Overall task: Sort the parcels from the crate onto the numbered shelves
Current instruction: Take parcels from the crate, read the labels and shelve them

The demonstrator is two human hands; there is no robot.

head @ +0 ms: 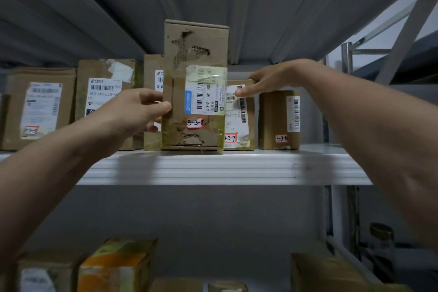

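The left hand (132, 111) gripped the 3-3-8 parcel (196, 54) at its left edge, about in the middle of its height. The thumb lay on the front face and the other fingers were curled behind the box, so only their tips showed below the thumb. The parcel stood upright on its short end, at the near edge of the shelf (213, 168), with the label and the red-framed number facing the camera. Most of the box was to the right of the grip and above it; its top rose higher than all the neighbours.

The right hand (272, 78) was just to the right of this parcel and did not touch it. It held the top of the 3-3-9 parcel (239, 116), thumb on the front label and fingers bent over the upper edge. This parcel stood a little farther back, partly hidden by the 3-3-8 parcel. The 3-3-10 parcel (272, 121) stood to its right, slightly apart.

To the left, behind the left hand, more brown parcels (40, 106) stood in a row on the same shelf. On the level below, an orange box (116, 265) and other cartons were seen, blurred.
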